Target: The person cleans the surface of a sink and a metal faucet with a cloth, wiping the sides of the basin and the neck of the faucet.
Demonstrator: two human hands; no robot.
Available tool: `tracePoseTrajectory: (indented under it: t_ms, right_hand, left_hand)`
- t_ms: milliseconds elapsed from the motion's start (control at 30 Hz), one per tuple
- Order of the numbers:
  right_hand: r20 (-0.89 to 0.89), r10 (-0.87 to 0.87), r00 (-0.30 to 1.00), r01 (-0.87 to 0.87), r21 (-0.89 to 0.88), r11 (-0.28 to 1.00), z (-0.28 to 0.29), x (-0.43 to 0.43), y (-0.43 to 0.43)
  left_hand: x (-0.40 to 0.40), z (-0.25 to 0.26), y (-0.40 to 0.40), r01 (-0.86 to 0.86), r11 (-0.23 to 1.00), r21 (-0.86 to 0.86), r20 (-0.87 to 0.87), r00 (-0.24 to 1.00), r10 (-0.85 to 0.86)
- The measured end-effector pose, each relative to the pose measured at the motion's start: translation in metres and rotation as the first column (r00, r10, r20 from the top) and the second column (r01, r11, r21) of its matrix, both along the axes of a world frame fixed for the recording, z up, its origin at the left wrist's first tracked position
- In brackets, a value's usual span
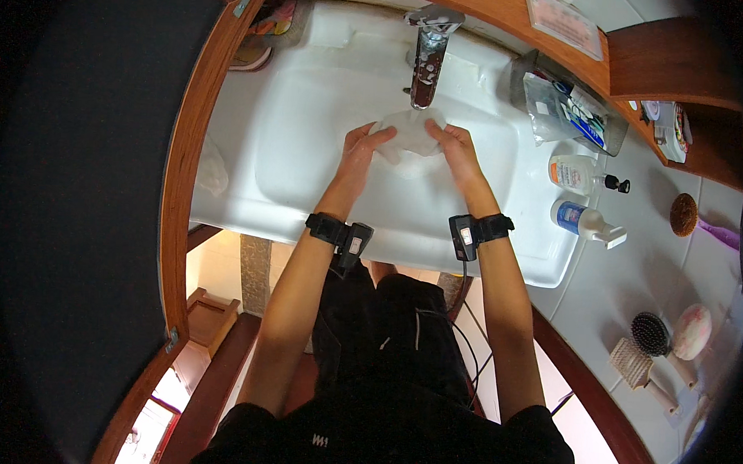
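Observation:
A wet white cloth (409, 132) is stretched between my two hands, just below the spout of the chrome faucet (427, 68). My left hand (363, 147) grips its left side, the thumb lying on top. On the right side my right hand (454, 148) pinches it the same way. Foam or suds show under the cloth, over the basin of the white ceramic sink (306, 162). White suds also cling to the faucet's handle and spout. Whether water is running cannot be told. Each wrist wears a black strap with a small box.
Right of the basin stand a clear pump bottle (573, 174) and a white pump bottle (577, 219), with a plastic bin (614, 133) behind them. Brushes, among them a black hairbrush (650, 334), hang on the tiles. A wood-framed door (180, 164) is at the left, beside a translucent plastic bag (211, 168).

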State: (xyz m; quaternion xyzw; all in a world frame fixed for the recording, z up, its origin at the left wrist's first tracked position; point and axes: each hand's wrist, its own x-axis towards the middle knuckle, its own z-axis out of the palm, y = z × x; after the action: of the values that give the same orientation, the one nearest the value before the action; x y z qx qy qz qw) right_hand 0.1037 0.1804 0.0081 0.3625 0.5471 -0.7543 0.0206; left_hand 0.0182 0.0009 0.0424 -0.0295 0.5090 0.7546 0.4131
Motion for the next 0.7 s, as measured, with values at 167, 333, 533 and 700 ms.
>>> tracePoseTrajectory:
  t_ms: [167,333,533,700]
  right_hand:
    - [0.184,0.24,0.953,-0.299,0.472,0.829,0.014,0.0,0.007]
    - [-0.086,0.154,0.984,-0.107,0.402,0.909,0.013,0.003,-0.006]
    - [-0.15,0.075,0.986,0.004,0.465,0.885,0.024,0.005,0.004]
    - [-0.092,0.134,0.987,-0.081,0.441,0.894,0.022,0.007,0.012]
  left_hand:
    - [-0.002,-0.005,0.0,0.03,0.985,-0.17,-0.167,0.984,-0.059]
    - [0.001,-0.01,0.002,-0.038,0.992,-0.118,-0.19,0.982,0.015]
    - [-0.006,-0.005,-0.005,0.087,0.95,-0.299,-0.433,0.875,-0.216]
    - [-0.023,-0.008,-0.011,0.361,0.775,-0.519,-0.366,0.725,-0.583]
